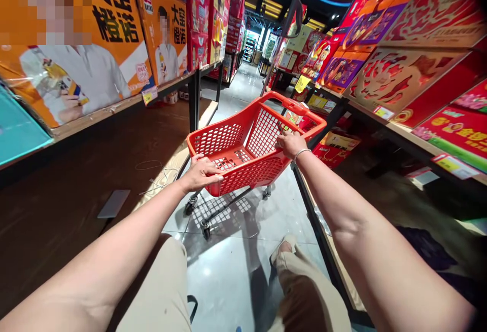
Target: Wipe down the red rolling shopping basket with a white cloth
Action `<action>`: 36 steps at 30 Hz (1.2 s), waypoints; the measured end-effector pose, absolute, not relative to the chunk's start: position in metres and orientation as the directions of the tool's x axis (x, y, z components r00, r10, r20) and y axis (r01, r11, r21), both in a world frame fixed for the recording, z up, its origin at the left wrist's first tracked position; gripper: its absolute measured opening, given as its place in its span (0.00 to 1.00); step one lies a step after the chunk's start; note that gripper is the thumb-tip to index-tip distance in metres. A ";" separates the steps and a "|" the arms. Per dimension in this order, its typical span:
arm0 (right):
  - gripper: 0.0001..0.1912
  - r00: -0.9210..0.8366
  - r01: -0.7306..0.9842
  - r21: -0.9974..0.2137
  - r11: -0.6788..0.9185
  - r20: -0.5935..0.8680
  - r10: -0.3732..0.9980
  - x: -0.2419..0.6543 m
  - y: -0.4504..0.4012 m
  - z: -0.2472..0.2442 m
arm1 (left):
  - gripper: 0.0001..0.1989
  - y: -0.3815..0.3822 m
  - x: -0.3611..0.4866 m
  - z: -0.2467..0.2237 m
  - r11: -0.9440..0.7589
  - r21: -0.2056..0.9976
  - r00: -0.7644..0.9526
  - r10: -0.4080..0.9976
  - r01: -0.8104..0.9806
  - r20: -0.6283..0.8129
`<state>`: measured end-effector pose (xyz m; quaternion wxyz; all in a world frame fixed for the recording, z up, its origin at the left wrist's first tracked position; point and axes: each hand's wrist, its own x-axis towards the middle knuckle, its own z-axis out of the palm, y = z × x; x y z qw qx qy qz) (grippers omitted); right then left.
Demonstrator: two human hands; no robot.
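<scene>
In the middle of the head view a red plastic shopping cart (pixel 243 182) stands at an angle across the aisle, its lattice basket holding nothing that I can see. My left hand (pixel 203 172) is closed over the near left rim of the basket, with the fingers over the edge. My right hand (pixel 291 144) grips the rim on the right side, close to the end with the handle (pixel 283 101); its fingers are partly hidden. A bracelet circles the right wrist. The cart's front wheels (pixel 205 228) rest on the grey floor.
A shelf with orange drink cartons (pixel 114 68) runs along the left. Red and gold gift boxes (pixel 403 76) line the shelf on the right. Behind the cart a thin pole (pixel 272 63) rises. The tiled aisle (pixel 243 81) stretches away between the shelves.
</scene>
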<state>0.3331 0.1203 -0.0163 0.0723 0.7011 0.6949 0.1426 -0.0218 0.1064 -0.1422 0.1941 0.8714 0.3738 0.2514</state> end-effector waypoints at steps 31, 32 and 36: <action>0.18 -0.213 0.976 0.152 0.153 0.572 0.792 0.292 0.059 -0.148 | 0.37 0.093 0.015 -0.119 -0.525 0.287 0.493 0.851 0.801 0.180; 0.18 -0.214 0.976 0.145 0.160 0.558 0.801 0.282 0.058 -0.165 | 0.37 0.094 0.015 -0.120 -0.523 0.294 0.487 0.852 0.800 0.190; 0.21 -0.326 0.945 0.167 0.281 0.417 0.848 0.261 0.052 -0.222 | 0.36 0.097 0.014 -0.123 -0.518 0.310 0.473 0.855 0.797 0.213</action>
